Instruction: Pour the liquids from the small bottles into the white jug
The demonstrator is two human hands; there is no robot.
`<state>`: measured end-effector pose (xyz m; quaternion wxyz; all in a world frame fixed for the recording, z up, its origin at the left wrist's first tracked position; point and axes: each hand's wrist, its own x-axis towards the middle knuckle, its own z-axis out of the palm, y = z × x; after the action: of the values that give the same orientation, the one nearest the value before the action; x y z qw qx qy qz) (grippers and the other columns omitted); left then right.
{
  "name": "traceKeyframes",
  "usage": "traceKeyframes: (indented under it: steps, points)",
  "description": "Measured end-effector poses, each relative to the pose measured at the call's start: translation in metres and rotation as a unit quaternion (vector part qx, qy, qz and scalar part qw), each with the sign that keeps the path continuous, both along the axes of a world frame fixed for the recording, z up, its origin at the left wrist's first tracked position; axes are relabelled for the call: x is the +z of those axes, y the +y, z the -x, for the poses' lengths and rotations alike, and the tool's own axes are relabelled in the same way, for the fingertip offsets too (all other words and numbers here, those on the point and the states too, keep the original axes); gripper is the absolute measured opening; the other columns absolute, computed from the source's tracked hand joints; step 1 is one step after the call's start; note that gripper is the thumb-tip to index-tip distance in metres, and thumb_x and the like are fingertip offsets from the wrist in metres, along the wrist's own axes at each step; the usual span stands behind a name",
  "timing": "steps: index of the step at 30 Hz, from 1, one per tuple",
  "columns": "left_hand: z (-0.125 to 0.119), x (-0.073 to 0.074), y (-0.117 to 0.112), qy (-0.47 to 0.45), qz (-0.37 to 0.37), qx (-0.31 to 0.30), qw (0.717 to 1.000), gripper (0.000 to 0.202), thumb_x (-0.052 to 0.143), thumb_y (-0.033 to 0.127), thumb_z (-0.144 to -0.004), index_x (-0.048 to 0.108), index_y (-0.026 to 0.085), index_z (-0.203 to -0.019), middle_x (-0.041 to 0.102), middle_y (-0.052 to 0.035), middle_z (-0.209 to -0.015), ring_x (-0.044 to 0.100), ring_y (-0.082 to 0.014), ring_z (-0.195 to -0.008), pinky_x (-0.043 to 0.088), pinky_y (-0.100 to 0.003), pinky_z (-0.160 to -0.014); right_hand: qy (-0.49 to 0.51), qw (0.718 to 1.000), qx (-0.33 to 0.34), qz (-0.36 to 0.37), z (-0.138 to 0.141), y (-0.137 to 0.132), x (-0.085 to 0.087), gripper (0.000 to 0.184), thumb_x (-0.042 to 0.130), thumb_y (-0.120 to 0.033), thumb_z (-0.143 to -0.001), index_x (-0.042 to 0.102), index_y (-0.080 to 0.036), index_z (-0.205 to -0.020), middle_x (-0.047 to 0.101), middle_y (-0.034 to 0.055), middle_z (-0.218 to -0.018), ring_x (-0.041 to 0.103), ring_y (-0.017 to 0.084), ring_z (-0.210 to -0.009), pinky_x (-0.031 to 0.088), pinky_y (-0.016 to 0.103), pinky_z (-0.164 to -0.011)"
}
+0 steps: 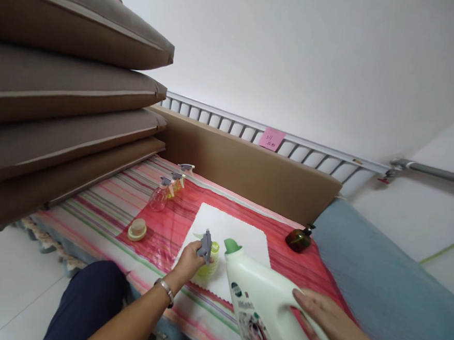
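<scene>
My left hand (191,261) is closed around a grey trigger spray head (205,245). Right beside it stands a yellow-green ribbed bottle (209,268) with its mouth uncovered; whether my fingers also touch this bottle I cannot tell. With my right hand (320,308) I grip the handle of a large pale green detergent jug (257,291). The jug is tilted, its green pouring spout (231,246) pointing up and left, a short way right of the bottle's mouth. Under the bottle lies a white scallop-edged sheet (231,224).
Several spray bottles (158,198) stand at the back left of the red sheet (177,208). A cream cap (137,229) lies nearer. A dark pump bottle (299,240) lies at the right. Stacked cushions (73,81) rise at the left, and a brown board (231,157) borders the back.
</scene>
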<state>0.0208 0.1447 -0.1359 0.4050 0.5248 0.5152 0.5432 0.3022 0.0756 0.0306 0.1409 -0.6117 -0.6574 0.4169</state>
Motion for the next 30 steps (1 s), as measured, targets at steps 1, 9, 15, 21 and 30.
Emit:
traceKeyframes:
  steps: [1, 9, 15, 21, 30]
  points:
    - [0.0, -0.001, 0.0, 0.004, -0.002, -0.001, 1.0, 0.014, 0.07, 0.022, -0.058, 0.062, 0.014, -0.067, 0.054, 0.0024, -0.064, 0.047, -0.013, -0.063, 0.036, -0.025, -0.058, -0.012, 1.0, 0.02, 0.002, 0.001, -0.001, 0.0, 0.049, 0.038, -0.067, -0.077, 0.045, -0.022, -0.06, 0.048, -0.0025, -0.054, 0.048, 0.015, -0.05, 0.038, 0.025, -0.05]
    - [-0.002, 0.003, -0.004, 0.019, -0.013, -0.006, 1.0, 0.011, 0.068, 0.019, -0.059, 0.059, 0.014, -0.063, 0.054, 0.0032, -0.062, 0.047, -0.0118, -0.058, 0.036, -0.024, -0.056, -0.154, 0.984, 0.066, -0.063, 0.008, 0.006, 0.008, 0.048, 0.039, -0.064, -0.078, 0.052, -0.019, -0.07, 0.051, -0.0004, -0.057, 0.051, 0.015, -0.048, 0.04, 0.025, -0.049]
    - [-0.003, 0.008, -0.005, 0.04, -0.017, -0.004, 0.999, 0.013, 0.068, 0.02, -0.059, 0.056, 0.015, -0.06, 0.053, 0.0035, -0.061, 0.046, -0.0121, -0.059, 0.035, -0.024, -0.056, -0.191, 0.975, 0.073, -0.084, 0.022, 0.013, 0.028, 0.045, 0.042, -0.061, -0.078, 0.057, -0.019, -0.072, 0.055, 0.001, -0.062, 0.051, 0.015, -0.048, 0.041, 0.025, -0.045]
    - [-0.002, 0.008, -0.005, 0.067, -0.024, 0.0, 0.997, 0.015, 0.069, 0.022, -0.059, 0.055, 0.015, -0.059, 0.052, 0.0034, -0.062, 0.046, -0.0128, -0.06, 0.034, -0.024, -0.057, -0.188, 0.975, 0.081, -0.082, 0.027, 0.02, 0.034, 0.045, 0.045, -0.062, -0.077, 0.057, -0.019, -0.069, 0.058, 0.0024, -0.061, 0.054, 0.017, -0.05, 0.04, 0.025, -0.041]
    - [-0.006, 0.006, -0.004, 0.107, -0.025, 0.005, 0.994, 0.02, 0.072, 0.023, -0.058, 0.053, 0.017, -0.056, 0.051, 0.0034, -0.062, 0.045, -0.0136, -0.062, 0.032, -0.025, -0.059, -0.203, 0.974, 0.075, -0.071, 0.034, 0.022, 0.053, 0.04, 0.05, -0.058, -0.076, 0.059, -0.02, -0.066, 0.061, 0.0038, -0.058, 0.052, 0.017, -0.045, 0.039, 0.027, -0.04]
